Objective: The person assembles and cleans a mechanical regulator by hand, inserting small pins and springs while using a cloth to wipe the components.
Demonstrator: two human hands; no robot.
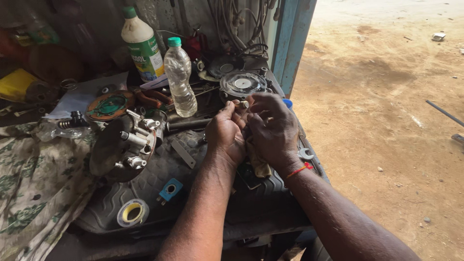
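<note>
Both hands are meeting at bench centre, over the black rubber mat (159, 179). L hand (226, 135) is pinching a small pale cylindrical part (244, 104) w/ thumb + fingertips, tight narrow grip; R hand (271, 129) is curling over from the other side, fingers closing on the same part and on a dirty tan rag (258, 162) that is hanging below the palms. Prob. gripping from both sides so the tiny piece isn't slipping while it's being wiped or turned; can't tell which. Part is sitting raised off the mat, at the fingertips, just in front of the round black disc assy (241, 84).

Pose: both forearms are coming in from bottom of frame, converging; wrists bent slightly inward, knuckles up. R wrist is wearing a red thread band (299, 169).

Around: metal housing w/ several shiny pistons (130, 142) is lying tilted on the mat, left of the hands, near but apart. Clear plastic water bottle (180, 77) is standing upright behind it, white bottle w/ green label (142, 46) further back. Yellow tape roll (133, 212) and a small blue square piece (170, 189) are lying near mat's front edge. Ring spanner end (306, 154) is lying just beside the R wrist. Floral cloth (34, 188) is covering bench left side. Sandy ground (386, 96) to the right.
</note>
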